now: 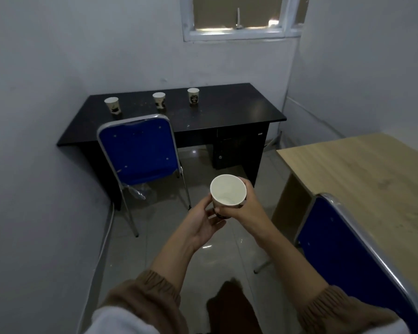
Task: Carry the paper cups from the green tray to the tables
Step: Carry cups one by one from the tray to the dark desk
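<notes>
The left sleeve [150,302] and right sleeve [336,309] are tan-brown, each ending in a gathered elastic cuff at mid-forearm. The left hand [204,227] and right hand [245,206] are bare. Pale grey-white cloth [121,321] overlies the left upper arm. Dark brown clothing [232,307] shows between the arms.

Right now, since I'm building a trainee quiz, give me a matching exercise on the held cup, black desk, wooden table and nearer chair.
Things: 1 held cup; 2 black desk; 3 wooden table; 4 nearer chair.
Descriptions: A blue back; B gripped by the right hand; C light brown, at right; D under the window.
Pairs: 1-B; 2-D; 3-C; 4-A.
</notes>
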